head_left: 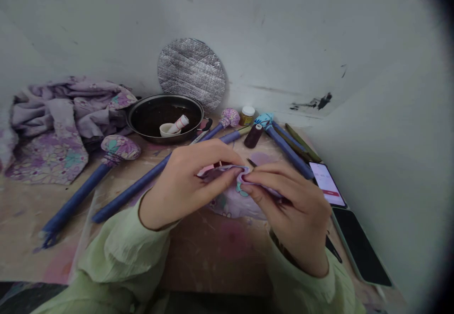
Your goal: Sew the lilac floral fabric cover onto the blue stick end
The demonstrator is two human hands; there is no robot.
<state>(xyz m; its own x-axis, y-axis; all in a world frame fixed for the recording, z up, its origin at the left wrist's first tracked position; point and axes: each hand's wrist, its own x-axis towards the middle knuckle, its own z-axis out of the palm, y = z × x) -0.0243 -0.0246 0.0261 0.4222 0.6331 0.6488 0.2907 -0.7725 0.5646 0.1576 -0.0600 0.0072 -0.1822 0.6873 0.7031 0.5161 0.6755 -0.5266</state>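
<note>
Both of my hands pinch a lilac floral cloth above the middle of the table. My left hand is closed on its folded upper edge, thumb and fingers meeting near the fold. My right hand grips the same edge just to the right, fingertips almost touching the left thumb. The cloth's lower part hangs down onto the table. A dark pointed tip shows just behind the right fingers; what it belongs to is hidden.
Blue-wrapped sticks with cloth-padded heads lie left and behind. A black pan holds a small cup. Crumpled floral fabric sits left. Behind my hands stand a dark thread spool and a jar. Two phones lie right, beside the wall.
</note>
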